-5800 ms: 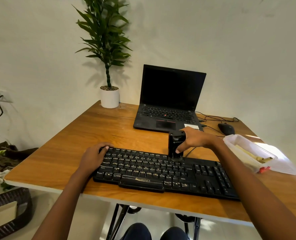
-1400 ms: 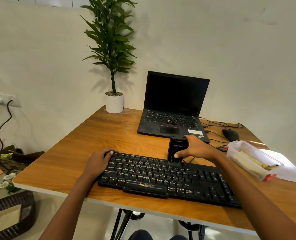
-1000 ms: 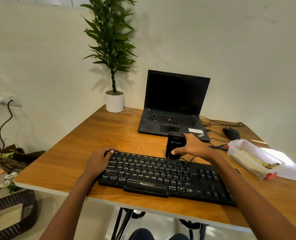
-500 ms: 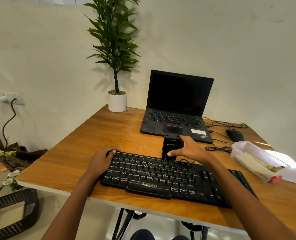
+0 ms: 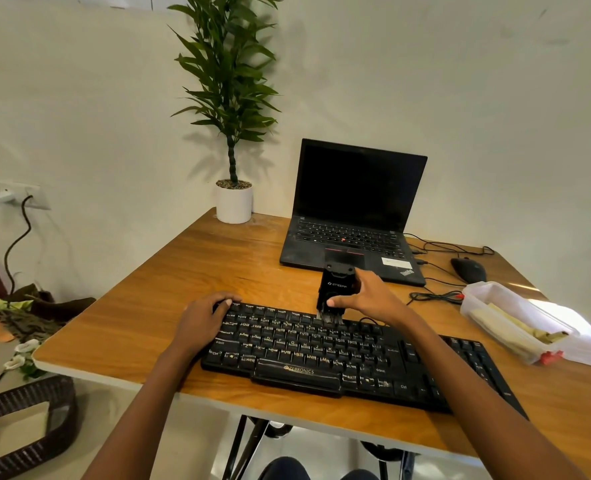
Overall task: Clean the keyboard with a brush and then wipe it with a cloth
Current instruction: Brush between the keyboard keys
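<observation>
We are gripping the brush point(image 5: 335, 292) in our right hand point(image 5: 370, 297), its bristles now working leftward along the top row of the keyboard point(image 5: 321, 348) lying on the desk point(image 5: 190, 282). Our left hand point(image 5: 202, 322) is still pressing flat, steadying the keyboard's left end; wiping is still waiting.

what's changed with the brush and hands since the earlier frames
The right hand has slid the brush leftward along the back rows of the keyboard; its bristles now sit on the top row near the middle. Same grip, nothing let go. The left hand still rests on the keyboard's left end, steadying it. Laptop, mouse and plastic container appear unmoved; the rest is camera shift.
</observation>
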{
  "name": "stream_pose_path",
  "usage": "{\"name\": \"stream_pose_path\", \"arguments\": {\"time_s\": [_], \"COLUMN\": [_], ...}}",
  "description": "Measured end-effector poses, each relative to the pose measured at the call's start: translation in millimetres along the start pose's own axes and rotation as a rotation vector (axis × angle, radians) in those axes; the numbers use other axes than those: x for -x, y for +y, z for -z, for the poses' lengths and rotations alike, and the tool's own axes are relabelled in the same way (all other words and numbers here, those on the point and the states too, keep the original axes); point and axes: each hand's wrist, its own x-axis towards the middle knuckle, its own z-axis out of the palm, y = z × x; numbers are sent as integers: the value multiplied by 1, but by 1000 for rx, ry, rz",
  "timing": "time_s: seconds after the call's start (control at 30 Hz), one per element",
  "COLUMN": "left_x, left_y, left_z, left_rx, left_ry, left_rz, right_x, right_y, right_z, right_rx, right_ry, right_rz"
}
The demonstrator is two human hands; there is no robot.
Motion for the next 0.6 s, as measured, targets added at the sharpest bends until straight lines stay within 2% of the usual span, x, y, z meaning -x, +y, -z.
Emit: {"name": "stream_pose_path", "arguments": {"time_s": [0.1, 0.2, 0.33, 0.43, 0.53, 0.6], "left_x": [-1, 0, 1, 1, 0, 0], "left_y": [0, 1, 2, 1, 2, 1], "left_z": [0, 0, 0, 1, 0, 0], "left_rx": [-8, -6, -7, 1, 0, 1], "left_ry": [5, 5, 6, 10, 6, 4], "left_rz": [2, 3, -4, -7, -10, -7], "right_x": [2, 0, 1, 0, 1, 1], "right_y": [1, 0, -3, -2, -2, -2], "right_z": [1, 2, 2, 2, 5, 4], "right_rx": [-51, -30, -75, -12, -58, -16], "right_ry": [-52, -24, -121, -41, -116, -97], "right_rz": [-31, -24, -60, -24, -67, -55]}}
